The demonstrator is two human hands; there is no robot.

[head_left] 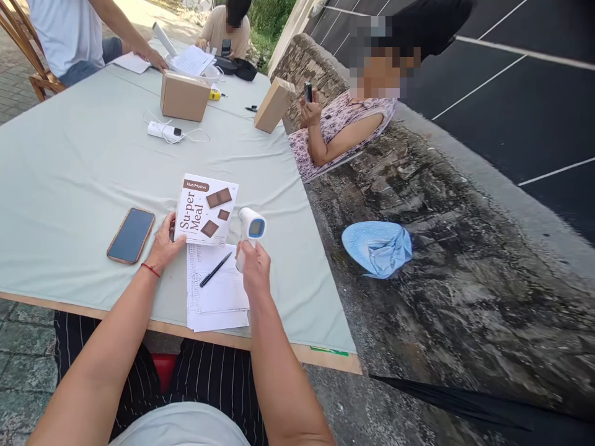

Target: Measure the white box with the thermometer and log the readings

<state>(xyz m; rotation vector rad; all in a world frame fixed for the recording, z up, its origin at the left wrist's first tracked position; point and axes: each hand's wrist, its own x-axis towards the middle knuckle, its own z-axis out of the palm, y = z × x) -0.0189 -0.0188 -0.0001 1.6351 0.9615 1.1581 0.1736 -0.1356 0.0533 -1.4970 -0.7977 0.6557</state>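
One white box (pixel 207 210) printed with brown squares is at the middle of the work, its face turned toward the wearer; whether its base rests on the table (pixel 83 186) I cannot tell. The left hand (pixel 166 244) grips its lower left corner, fingers closed with only the box's thickness between them and the thumb. At 3 o'clock from the box, the right hand (pixel 255 266) wraps its fingers tightly around the handle of one white thermometer (pixel 252 223), screen facing back. At 6 o'clock lies one stack of papers (pixel 209 308), its sheets too overlapped to count, with one black pen (pixel 215 270) across it. One phone (pixel 131 235) lies at 8 o'clock, near the left hand. Two brown cartons stand farther off, one carton (pixel 185 96) at 12 o'clock and another carton (pixel 274 105) at 1. One white gadget (pixel 163 131) with a cord sits at 11. One blue hat (pixel 376 248) lies off the table, toward 3 o'clock. Three other people are around: one person (pixel 77 37) near 11, one person (pixel 227 37) at 12, one person (pixel 334 127) at 2.
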